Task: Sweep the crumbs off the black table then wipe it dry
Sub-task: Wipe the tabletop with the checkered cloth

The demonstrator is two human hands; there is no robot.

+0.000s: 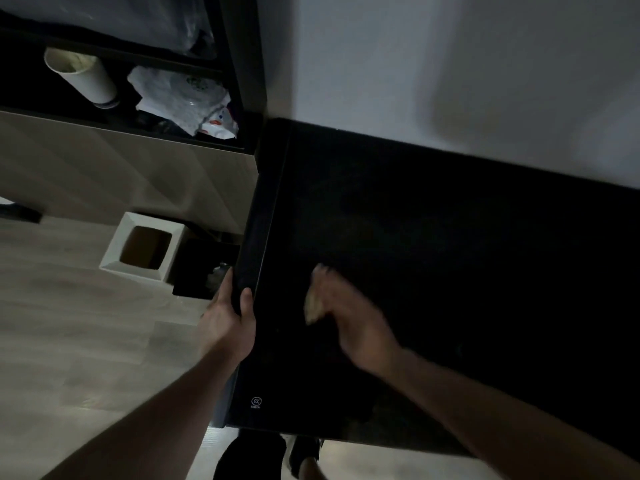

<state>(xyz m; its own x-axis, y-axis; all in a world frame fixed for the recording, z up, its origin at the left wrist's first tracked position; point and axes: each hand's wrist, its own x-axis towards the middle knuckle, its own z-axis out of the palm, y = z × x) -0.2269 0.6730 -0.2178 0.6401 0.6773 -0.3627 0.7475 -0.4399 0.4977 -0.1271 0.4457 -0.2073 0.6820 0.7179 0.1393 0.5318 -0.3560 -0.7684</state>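
Dim light. Black table (433,254) fills the frame from centre to 3 o'clock, its far edge against a pale wall (450,64). Left hand (230,322) at 7 o'clock of centre grips the table's left edge, thumb on top, fingers wrapped down the side. Right hand (346,320) is motion-blurred, low over the tabletop near 6 o'clock, with a small pale scrap (313,304) at its fingers, perhaps a cloth or tissue; cannot tell whether the fingers close on it. No crumbs can be made out on the dark surface. At 9 o'clock a white square bin (145,247) stands on the wood floor, touching a black bin (204,268). At 11 o'clock, a paper cup (83,77) on a dark shelf.
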